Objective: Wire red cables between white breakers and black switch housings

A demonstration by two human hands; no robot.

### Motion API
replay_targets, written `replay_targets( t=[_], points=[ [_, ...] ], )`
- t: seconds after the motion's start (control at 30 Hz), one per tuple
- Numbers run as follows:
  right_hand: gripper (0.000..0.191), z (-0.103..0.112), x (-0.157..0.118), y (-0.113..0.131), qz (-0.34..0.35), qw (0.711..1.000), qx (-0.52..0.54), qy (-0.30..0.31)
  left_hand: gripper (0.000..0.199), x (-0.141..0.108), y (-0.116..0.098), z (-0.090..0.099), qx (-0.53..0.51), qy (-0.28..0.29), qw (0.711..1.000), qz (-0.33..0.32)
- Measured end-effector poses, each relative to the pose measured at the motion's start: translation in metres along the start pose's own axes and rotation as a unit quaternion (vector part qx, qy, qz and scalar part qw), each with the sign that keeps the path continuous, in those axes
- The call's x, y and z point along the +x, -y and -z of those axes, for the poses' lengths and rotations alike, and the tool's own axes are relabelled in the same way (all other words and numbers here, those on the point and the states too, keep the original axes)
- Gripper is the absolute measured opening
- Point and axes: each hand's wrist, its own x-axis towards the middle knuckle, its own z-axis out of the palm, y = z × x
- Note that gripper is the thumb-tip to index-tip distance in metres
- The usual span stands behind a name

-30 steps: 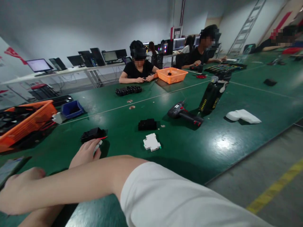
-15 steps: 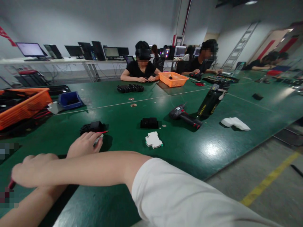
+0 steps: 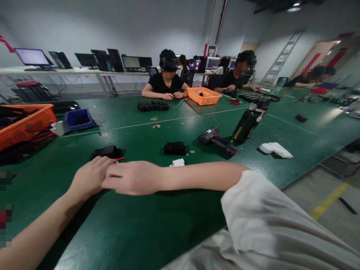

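Observation:
Fingers curled, my left hand (image 3: 91,174) holds a small white piece, now almost wholly hidden behind the fingers. My right hand (image 3: 136,178) meets it from the right, its fingers bent together against the left fingertips; anything they grip is hidden. Just beyond the left hand lies a black part (image 3: 108,152) with a bit of red at its side. A white module (image 3: 177,162) shows partly above my right forearm, and a black block (image 3: 174,148) sits behind it.
A cordless drill (image 3: 216,140), a black bottle-like object (image 3: 247,123) and a white piece (image 3: 276,149) lie to the right. On the left are an orange basket (image 3: 28,122) and a blue bin (image 3: 80,120). People sit across the table near an orange tray (image 3: 204,97).
My right hand has moved right from the far left of the table to my left hand's fingertips. My right forearm now covers part of the white module. The view has shifted slightly.

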Motion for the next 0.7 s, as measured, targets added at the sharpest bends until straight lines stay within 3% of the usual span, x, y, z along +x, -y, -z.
replay_targets(
  t=[0.03,0.13,0.23,0.33,0.47,0.6,0.67,0.7],
  points=[
    [0.027,0.009,-0.035,-0.008,-0.028,0.999,0.023,-0.001,0.043,-0.001,-0.002,0.001,0.007,-0.010,1.000,-0.008],
    [0.020,0.023,-0.124,-0.030,-0.201,0.977,0.065,-0.004,0.049,-0.003,-0.006,0.001,0.053,-0.026,0.998,-0.031],
    [0.020,0.023,-0.177,-0.037,-0.295,0.952,0.064,0.044,0.045,-0.003,-0.007,0.000,0.072,-0.029,0.997,-0.023],
    [0.023,0.023,-0.195,-0.033,-0.331,0.934,0.089,0.100,0.041,-0.004,-0.005,-0.001,0.069,-0.025,0.997,-0.023],
    [0.029,0.027,-0.192,-0.031,-0.364,0.916,0.115,0.124,0.043,-0.003,-0.013,0.003,0.075,-0.016,0.997,-0.027],
    [0.035,0.027,-0.193,-0.035,-0.390,0.902,0.147,0.113,0.045,-0.003,-0.021,0.024,0.111,-0.013,0.993,-0.041],
    [0.041,0.025,-0.195,-0.037,-0.397,0.898,0.156,0.108,0.045,-0.008,-0.008,0.043,0.159,0.012,0.987,0.021],
    [0.042,0.025,-0.196,-0.037,-0.397,0.897,0.159,0.107,0.045,-0.014,0.005,0.054,0.183,0.023,0.979,0.089]
  ],
)
